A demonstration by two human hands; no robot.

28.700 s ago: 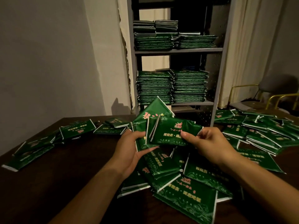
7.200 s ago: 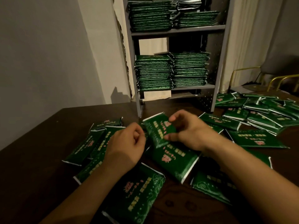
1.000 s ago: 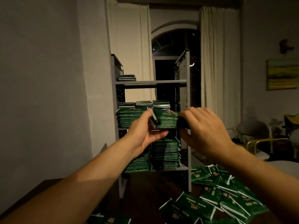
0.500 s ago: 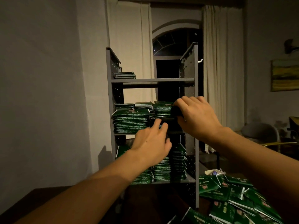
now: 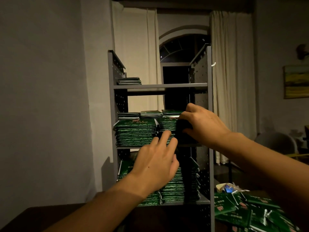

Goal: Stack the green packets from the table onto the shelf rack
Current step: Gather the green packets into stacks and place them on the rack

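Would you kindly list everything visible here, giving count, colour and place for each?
Rack: one, grey metal, centre, on the table.
Top-shelf packets: one small stack, dark green, left end.
Middle-shelf packets: tall front stacks plus shorter ones behind, green.
Bottom-shelf packets: tall stacks, green, partly hidden by the left arm.
Loose packets: a pile, too many to count, green, table lower right.
Table: one, dark brown, bottom.
Curtains: cream, behind the rack.
Painting: one, yellowish, right wall.
Left hand: open, fingers against the middle-shelf stack.
Right hand: holds packets at the right stack.
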